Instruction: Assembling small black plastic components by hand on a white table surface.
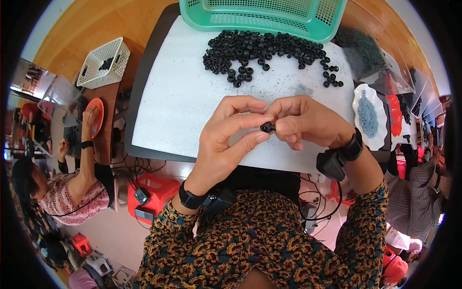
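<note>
In front of my chest, over the white work surface (168, 111), my two hands meet at a small black rounded part (267, 127) with a hole in its end. My right hand (310, 120) pinches it between thumb and bent fingers. The thumb and index finger of my left hand (219, 137) close in on it from the other side, partly hiding it. Beyond my hands lies a wide pile of similar small black parts (255, 48), with several loose ones at its near edge. A white scalloped dish (357, 98) of blue-grey granules (367, 113) stands right of my right hand.
A green basket (260, 26) stands behind the pile. Blue-grey crumbs (303, 89) dot the white surface. A clear plastic box (385, 67) is at the far right. On the left, a person (77, 192) works beside a white basket (103, 62) and an orange-red plate (98, 115). A red stool (151, 192) stands below.
</note>
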Available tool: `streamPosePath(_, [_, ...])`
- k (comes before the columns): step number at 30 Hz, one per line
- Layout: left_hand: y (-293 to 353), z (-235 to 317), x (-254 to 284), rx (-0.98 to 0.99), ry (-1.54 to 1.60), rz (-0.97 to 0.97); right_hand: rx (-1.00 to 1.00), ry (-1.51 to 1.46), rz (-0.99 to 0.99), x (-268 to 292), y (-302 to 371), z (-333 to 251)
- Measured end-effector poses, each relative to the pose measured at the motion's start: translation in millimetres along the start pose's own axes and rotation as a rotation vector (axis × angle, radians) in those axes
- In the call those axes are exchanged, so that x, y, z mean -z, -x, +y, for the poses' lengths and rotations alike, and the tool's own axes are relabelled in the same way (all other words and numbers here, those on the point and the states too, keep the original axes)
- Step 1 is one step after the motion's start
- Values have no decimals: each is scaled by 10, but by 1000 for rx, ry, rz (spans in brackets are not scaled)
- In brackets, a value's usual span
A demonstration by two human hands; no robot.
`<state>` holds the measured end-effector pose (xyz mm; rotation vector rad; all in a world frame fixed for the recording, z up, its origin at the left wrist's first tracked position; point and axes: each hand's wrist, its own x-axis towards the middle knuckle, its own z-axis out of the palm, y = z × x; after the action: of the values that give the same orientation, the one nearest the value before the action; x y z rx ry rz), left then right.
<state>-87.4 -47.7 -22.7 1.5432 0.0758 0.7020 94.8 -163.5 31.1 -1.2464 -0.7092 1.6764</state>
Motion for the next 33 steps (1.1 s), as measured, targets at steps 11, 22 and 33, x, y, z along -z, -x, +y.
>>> streamPosePath(11, [-142, 48, -86, -229, -96, -103, 166, -153, -3, -78, 132, 244])
streamPosePath(22, [-221, 44, -268, -61, -134, 5, 128, 20, 119, 70, 285, 31])
streamPosePath(33, [-65, 922, -185, -345, 459, -385, 879, -673, 393, 1698, 893, -895])
